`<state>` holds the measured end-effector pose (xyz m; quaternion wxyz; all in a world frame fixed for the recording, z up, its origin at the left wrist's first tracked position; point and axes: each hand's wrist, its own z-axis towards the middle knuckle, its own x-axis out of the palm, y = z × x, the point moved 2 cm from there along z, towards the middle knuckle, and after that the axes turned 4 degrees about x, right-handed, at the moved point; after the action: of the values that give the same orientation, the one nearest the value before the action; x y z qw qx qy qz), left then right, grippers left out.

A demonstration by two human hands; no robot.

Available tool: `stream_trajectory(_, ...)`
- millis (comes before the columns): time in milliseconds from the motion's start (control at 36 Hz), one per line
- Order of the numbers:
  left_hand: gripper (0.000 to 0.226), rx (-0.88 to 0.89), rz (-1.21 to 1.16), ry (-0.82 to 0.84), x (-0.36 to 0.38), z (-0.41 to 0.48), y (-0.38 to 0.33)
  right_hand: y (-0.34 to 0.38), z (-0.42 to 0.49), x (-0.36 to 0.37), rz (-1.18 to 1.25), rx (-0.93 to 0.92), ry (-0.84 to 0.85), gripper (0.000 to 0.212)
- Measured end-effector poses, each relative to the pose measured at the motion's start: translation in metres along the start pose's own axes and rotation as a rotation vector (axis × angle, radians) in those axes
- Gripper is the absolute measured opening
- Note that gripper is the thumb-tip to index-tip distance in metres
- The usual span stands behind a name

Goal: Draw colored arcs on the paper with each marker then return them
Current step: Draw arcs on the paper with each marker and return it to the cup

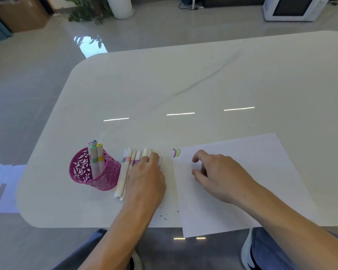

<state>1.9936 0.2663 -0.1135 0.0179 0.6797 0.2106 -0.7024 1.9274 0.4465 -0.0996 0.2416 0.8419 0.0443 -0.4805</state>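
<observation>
A white sheet of paper (242, 182) lies on the table at the right, with a few small colored arcs (176, 152) in its top left corner. Several white markers (125, 172) lie side by side on the table left of the paper. My left hand (146, 182) rests on top of them, fingers extended over their middles. A magenta mesh cup (95, 172) stands further left and holds several markers (96, 154) upright. My right hand (217, 172) hovers over the paper with loosely curled fingers and holds nothing.
The white marble-look table (183, 84) stretches far beyond the paper. Its near edge runs just below the hands, and the paper overhangs it. Small blue ink specks (164, 217) dot the table near the edge. My knees and a white shoe (248, 252) show below.
</observation>
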Motion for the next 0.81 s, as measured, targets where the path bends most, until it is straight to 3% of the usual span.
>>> stream_trajectory(306, 0.055, -0.059, -0.805, -0.025, -0.006, 0.000, -0.012, 0.000, 0.002, 0.002, 0.311, -0.155, -0.105, 0.018)
stream_trajectory(500, 0.038, -0.110, -1.178, 0.050, -0.006, -0.001, -0.018, 0.004, -0.002, 0.007, 0.456, -0.245, -0.042, 0.029)
stream_trajectory(667, 0.023, -0.144, -1.197, 0.066, 0.000, -0.002, -0.022, -0.004, 0.003, 0.004, 0.364, -0.244, -0.111, 0.009)
stream_trajectory(806, 0.009, -0.033, -0.888, 0.132, 0.001, -0.003, -0.024, -0.007, 0.005, -0.003, 0.174, -0.237, -0.161, 0.012)
